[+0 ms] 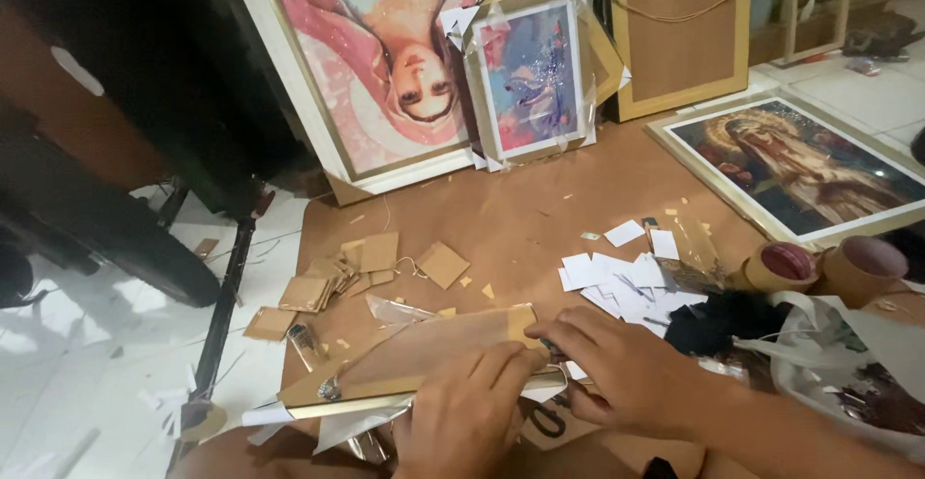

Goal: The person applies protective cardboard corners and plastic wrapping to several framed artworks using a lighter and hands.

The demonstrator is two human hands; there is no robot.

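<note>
A plastic-wrapped gold picture frame lies tilted at the near edge of the brown surface. The left hand has a closed grip on its lower rail; the right hand pinches its corner, beside white paper scraps.

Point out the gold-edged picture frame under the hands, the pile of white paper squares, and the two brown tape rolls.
Gold-edged picture frame (pixel 424 359): head view, on its plastic-wrapped brown backing.
Pile of white paper squares (pixel 617 281): head view, middle of the heap.
Two brown tape rolls (pixel 785 267): head view, the nearer roll's rim.
</note>
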